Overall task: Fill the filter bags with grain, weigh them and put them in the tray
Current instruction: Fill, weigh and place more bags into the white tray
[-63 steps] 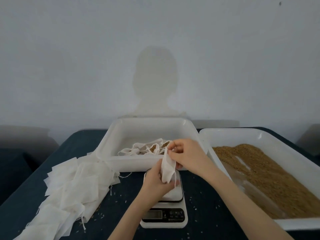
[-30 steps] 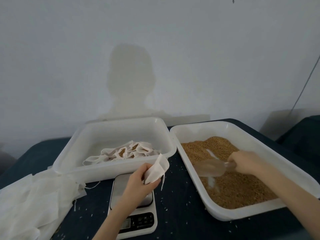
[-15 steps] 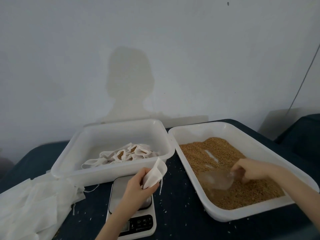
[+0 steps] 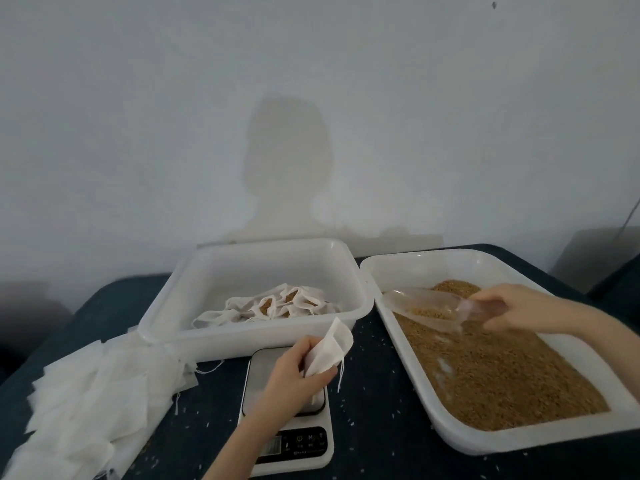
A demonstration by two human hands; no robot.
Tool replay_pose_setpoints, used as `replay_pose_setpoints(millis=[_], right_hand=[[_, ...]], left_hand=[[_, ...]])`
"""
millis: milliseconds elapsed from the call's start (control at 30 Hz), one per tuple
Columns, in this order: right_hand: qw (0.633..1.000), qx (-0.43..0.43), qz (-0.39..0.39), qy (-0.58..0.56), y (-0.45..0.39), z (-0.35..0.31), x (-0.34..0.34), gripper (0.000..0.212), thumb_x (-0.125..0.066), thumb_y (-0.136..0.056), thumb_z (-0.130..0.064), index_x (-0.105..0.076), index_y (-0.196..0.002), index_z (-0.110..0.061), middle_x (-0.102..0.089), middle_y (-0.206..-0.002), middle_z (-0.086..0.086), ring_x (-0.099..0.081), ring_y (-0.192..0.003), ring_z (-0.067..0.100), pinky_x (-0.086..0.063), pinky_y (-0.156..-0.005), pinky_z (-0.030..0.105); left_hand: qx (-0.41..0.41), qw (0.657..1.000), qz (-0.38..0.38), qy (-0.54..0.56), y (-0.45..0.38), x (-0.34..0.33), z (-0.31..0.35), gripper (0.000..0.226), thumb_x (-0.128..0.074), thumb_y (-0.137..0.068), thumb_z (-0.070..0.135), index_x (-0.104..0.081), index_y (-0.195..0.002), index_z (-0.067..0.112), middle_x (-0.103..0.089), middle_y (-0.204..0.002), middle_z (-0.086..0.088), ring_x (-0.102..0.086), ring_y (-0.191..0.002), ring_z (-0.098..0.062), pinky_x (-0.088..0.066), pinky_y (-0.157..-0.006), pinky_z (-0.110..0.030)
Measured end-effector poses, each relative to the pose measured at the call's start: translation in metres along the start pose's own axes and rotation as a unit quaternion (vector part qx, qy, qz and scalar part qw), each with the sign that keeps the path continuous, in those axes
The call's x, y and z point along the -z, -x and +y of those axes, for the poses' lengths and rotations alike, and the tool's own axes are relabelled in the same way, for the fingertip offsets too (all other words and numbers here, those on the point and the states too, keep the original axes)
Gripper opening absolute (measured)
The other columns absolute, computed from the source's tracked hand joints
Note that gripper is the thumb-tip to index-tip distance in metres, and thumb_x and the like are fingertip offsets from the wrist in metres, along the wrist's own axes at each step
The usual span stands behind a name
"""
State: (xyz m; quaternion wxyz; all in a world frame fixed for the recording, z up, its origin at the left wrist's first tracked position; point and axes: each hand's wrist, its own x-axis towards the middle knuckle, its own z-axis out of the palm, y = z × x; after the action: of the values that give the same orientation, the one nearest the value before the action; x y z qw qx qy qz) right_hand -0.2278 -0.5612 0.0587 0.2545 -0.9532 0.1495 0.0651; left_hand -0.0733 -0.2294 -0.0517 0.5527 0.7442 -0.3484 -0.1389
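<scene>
My left hand [image 4: 292, 370] grips an empty white filter bag [image 4: 329, 348] above the small white kitchen scale [image 4: 287, 434], the bag's mouth tilted up to the right. My right hand [image 4: 512, 308] holds a clear plastic scoop [image 4: 429, 308] with some grain in it, lifted over the left end of the white grain tray [image 4: 460, 431]. Brown grain [image 4: 491, 372] fills that tray. Behind the scale stands a deeper white tray [image 4: 263, 337] with several filled bags [image 4: 280, 304] lying in it.
A heap of empty white filter bags [image 4: 93, 400] lies on the dark blue table [image 4: 374, 396] at the left. Loose grains are scattered on the table around the scale. A pale wall rises right behind both trays.
My right hand left the bag, took the scoop in the grain tray, dug it through the grain and has now lifted it, loaded, leftward. My left hand keeps the bag over the scale.
</scene>
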Motion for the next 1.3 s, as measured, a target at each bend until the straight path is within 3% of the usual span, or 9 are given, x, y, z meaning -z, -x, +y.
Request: replay_pose_setpoints(millis=[67,133,300,433,533,667,967,1100,1300], right_hand=[[0.998,0.046,-0.021,-0.022,0.001,-0.020,-0.003,0.040,-0.068,-0.085,-0.009,-0.065,-0.108,-0.041,-0.067,-0.111,-0.020,-0.061,-0.104,-0.001,-0.048,-0.090,0.017],[0.995,0.077,-0.052,-0.035,0.000,-0.040,-0.007,0.043,-0.069,-0.084,-0.011,-0.067,-0.105,-0.049,-0.065,-0.112,-0.028,-0.059,-0.104,-0.006,-0.047,-0.090,0.018],[0.992,0.103,-0.070,-0.024,-0.003,-0.066,-0.012,0.044,-0.071,-0.079,-0.021,-0.066,-0.112,-0.049,-0.067,-0.114,-0.018,-0.064,-0.106,0.020,-0.049,-0.096,0.045],[0.994,0.093,-0.063,0.013,-0.007,-0.078,-0.012,0.047,-0.071,-0.077,-0.012,-0.068,-0.105,-0.051,-0.071,-0.107,-0.010,-0.065,-0.099,0.030,-0.052,-0.090,0.049],[0.994,0.085,-0.066,0.029,-0.010,-0.085,-0.015,0.049,-0.069,-0.077,-0.012,-0.068,-0.102,-0.053,-0.072,-0.098,-0.012,-0.066,-0.087,0.022,-0.056,-0.081,0.040],[0.994,0.077,-0.073,0.035,-0.015,-0.093,-0.017,0.055,-0.066,-0.075,-0.009,-0.066,-0.097,-0.059,-0.067,-0.075,-0.003,-0.045,-0.055,0.010,-0.037,-0.054,0.027],[0.993,0.040,-0.070,0.090,-0.018,-0.110,-0.023,0.059,-0.057,-0.074,0.001,-0.068,-0.112,-0.043,-0.067,-0.067,-0.013,-0.040,-0.050,0.009,-0.033,-0.048,0.022],[0.992,0.041,-0.076,0.091,-0.019,-0.118,-0.024,0.061,-0.054,-0.072,0.001,-0.066,-0.114,-0.041,-0.073,-0.093,0.003,-0.043,-0.051,0.010,-0.035,-0.048,0.023],[0.983,0.038,-0.048,0.173,-0.020,-0.134,-0.023,0.064,-0.052,-0.070,-0.002,-0.067,-0.115,-0.045,-0.058,-0.067,-0.011,-0.035,-0.044,0.002,-0.029,-0.046,0.017]], left_hand=[[-0.003,1.000,0.002,0.002,0.001,0.001,0.000,0.020,-0.070,-0.082,0.020,-0.058,-0.091,0.032,-0.060,-0.078,0.022,-0.054,-0.070,0.004,-0.045,-0.063,-0.013],[0.001,1.000,0.004,0.011,0.002,0.002,0.001,0.020,-0.070,-0.081,0.021,-0.058,-0.091,0.034,-0.060,-0.079,0.023,-0.054,-0.070,0.005,-0.045,-0.064,-0.012],[0.012,1.000,0.006,0.007,0.006,0.012,-0.001,0.023,-0.071,-0.081,0.023,-0.059,-0.097,0.035,-0.063,-0.089,0.022,-0.059,-0.081,0.002,-0.047,-0.069,-0.013],[0.023,1.000,0.020,-0.006,0.008,0.022,-0.004,0.023,-0.072,-0.081,0.026,-0.058,-0.097,0.033,-0.062,-0.089,0.024,-0.058,-0.082,0.003,-0.047,-0.068,-0.011],[0.028,0.999,0.027,-0.010,0.009,0.028,-0.006,0.024,-0.074,-0.080,0.028,-0.058,-0.097,0.035,-0.063,-0.091,0.021,-0.059,-0.086,0.000,-0.049,-0.072,-0.017],[0.006,0.998,0.033,-0.047,0.009,0.033,-0.007,0.026,-0.074,-0.079,0.029,-0.059,-0.098,0.037,-0.062,-0.095,0.022,-0.059,-0.089,0.000,-0.050,-0.073,-0.020],[0.001,0.997,0.028,-0.072,0.008,0.029,-0.003,0.029,-0.072,-0.077,0.035,-0.055,-0.099,0.041,-0.060,-0.094,0.027,-0.058,-0.086,0.005,-0.047,-0.067,-0.014],[0.017,0.998,0.009,-0.059,0.007,0.024,-0.002,0.045,-0.075,-0.078,0.033,-0.047,-0.108,0.052,-0.056,-0.100,0.039,-0.051,-0.096,0.018,-0.042,-0.073,-0.001],[0.042,0.992,-0.012,-0.118,0.001,0.018,-0.003,0.058,-0.074,-0.076,0.043,-0.039,-0.122,0.048,-0.048,-0.104,0.034,-0.047,-0.096,0.019,-0.040,-0.069,0.000]])
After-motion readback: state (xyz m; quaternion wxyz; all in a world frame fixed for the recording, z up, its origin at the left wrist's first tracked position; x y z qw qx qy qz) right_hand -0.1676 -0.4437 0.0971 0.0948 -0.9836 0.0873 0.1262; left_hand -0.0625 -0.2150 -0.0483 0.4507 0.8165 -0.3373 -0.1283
